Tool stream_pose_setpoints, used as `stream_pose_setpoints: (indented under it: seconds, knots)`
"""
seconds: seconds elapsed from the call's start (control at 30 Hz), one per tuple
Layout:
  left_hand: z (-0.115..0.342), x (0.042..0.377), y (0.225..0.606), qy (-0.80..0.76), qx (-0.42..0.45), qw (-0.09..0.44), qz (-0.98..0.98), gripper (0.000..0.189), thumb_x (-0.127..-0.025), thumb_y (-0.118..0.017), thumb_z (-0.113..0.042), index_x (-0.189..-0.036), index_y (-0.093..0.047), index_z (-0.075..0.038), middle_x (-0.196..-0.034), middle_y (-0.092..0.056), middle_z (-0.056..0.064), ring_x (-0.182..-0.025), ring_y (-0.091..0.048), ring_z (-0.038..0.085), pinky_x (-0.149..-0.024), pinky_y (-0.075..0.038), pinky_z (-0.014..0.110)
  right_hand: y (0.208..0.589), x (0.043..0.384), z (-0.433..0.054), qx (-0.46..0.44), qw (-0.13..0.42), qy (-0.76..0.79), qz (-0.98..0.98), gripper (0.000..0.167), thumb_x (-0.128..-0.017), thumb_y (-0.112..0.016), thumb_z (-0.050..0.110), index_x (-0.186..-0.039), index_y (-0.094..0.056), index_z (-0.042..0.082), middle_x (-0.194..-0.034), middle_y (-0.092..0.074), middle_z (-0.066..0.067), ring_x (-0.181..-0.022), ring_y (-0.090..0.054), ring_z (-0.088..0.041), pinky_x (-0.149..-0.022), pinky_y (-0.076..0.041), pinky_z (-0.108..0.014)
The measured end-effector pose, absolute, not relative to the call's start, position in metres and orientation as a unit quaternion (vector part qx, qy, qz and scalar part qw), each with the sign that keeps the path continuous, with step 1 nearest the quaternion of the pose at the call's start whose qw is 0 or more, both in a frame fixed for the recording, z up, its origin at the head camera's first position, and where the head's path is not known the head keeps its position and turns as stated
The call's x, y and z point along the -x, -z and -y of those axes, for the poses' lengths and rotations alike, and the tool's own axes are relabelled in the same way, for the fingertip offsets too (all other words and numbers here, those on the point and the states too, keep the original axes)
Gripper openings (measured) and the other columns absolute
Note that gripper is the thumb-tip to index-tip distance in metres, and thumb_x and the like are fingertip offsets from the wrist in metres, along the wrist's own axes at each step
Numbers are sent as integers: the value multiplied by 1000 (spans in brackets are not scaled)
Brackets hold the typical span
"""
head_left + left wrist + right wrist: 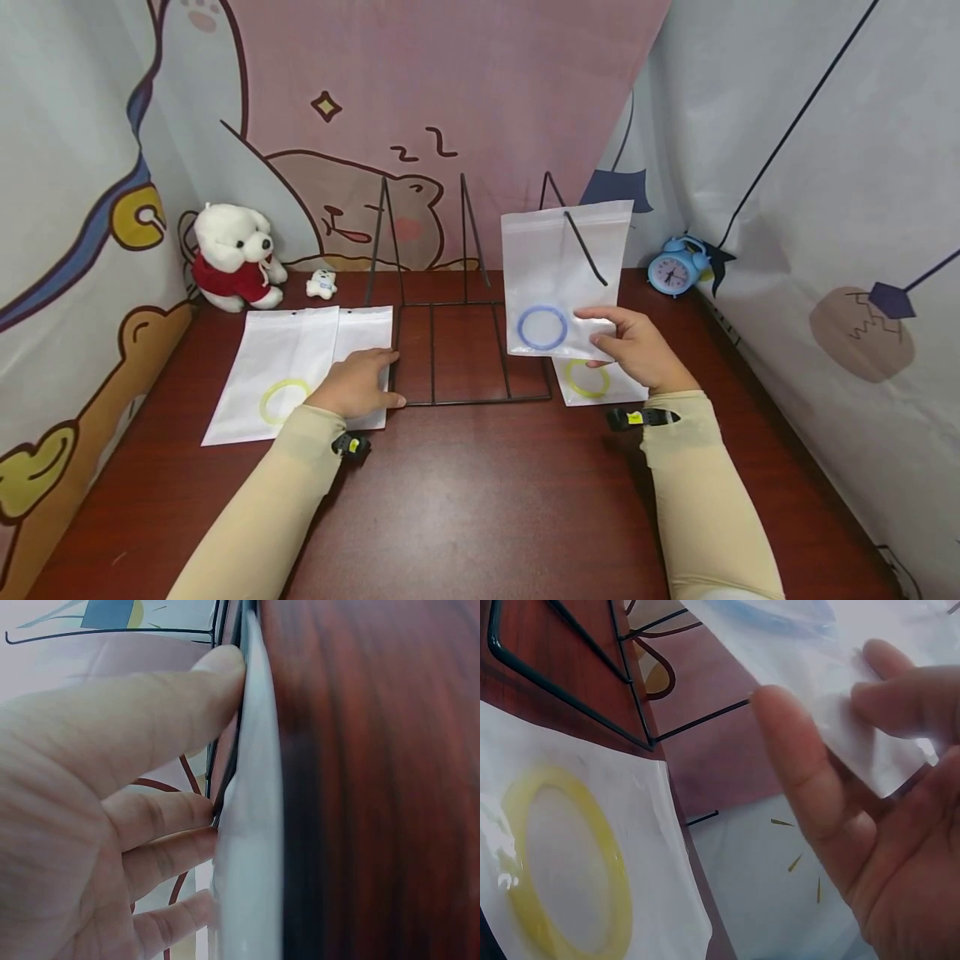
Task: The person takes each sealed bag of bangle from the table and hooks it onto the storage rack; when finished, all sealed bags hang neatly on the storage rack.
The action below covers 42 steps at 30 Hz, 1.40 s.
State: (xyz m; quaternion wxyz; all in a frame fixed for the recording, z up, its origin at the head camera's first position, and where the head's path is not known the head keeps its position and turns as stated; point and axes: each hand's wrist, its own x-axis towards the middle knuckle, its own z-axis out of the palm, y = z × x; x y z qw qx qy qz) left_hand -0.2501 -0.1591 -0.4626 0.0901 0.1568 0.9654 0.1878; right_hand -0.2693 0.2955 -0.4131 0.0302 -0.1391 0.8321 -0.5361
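A white zip bag with a blue ring (566, 250) hangs from the right hook of a black wire rack (476, 403). At its lower right corner is my right hand (637, 346), index finger and thumb spread over the front; a lower finger shows under the bottom edge. My left hand (356, 383) rests at the rack's front left corner, its thumb on the front wire and fingertips along the side wire. Beneath that hand lie two overlapping white bags, one with a yellow ring (255, 354). In the left wrist view the thumb presses on the wire beside a white bag (255, 847).
Another white bag with a yellow ring (570, 862) lies on the table at right, partly behind the hanging one. A white plush bear (232, 250), a small white toy (321, 284) and a blue alarm clock (675, 268) stand at the back. Printed curtains enclose the table.
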Motion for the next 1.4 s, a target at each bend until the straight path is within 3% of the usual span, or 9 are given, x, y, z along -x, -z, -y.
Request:
stream_pose_setpoints:
  seconds: [0.23,0.5,1.0,1.23,1.4]
  knots:
    - [159,250,465,-191,-157,90,-965,83,-89,-83,-39,-156,-50,-3,-162,-47,19,-150,-41,46,-115,-34,73,413,270,-294,153,-23,545,-824,48,-101,-61,-7,-147,-62,6,-145,-58,-21,-82,-72,-29,-72,-65,-38]
    - [158,249,464,-193,-157,87,-965,83,-88,-83,-39,-155,-50,-2,-161,-47,20,-149,-41,46,-115,-34,72,411,270,-293,138,-40,559,-817,54,-101,-61,-7,-153,-57,9,-109,-63,-31,-84,-72,-20,-74,-64,-35]
    - [160,251,465,-189,-159,88,-965,83,-88,-83,-39,-156,-50,-3,-162,-47,20,-150,-41,46,-116,-35,70,410,270,-290,167,-64,604,-777,60,-98,-55,-17,-154,-53,4,-128,-63,-18,-99,-69,-14,-77,-64,-35]
    - [159,251,466,-187,-160,89,-965,84,-89,-82,-40,-156,-49,-3,-162,-47,20,-150,-41,46,-115,-34,72,410,269,-288,155,-70,601,-781,53,-98,-54,-18,-148,-57,-1,-140,-57,-21,-99,-68,-18,-79,-64,-35]
    - [159,251,466,-188,-160,89,-965,84,-88,-82,-40,-156,-49,-3,-162,-47,20,-150,-41,46,-116,-34,72,411,270,-287,154,-73,605,-778,54,-98,-55,-17,-149,-55,-1,-137,-58,-22,-95,-68,-17,-79,-64,-34]
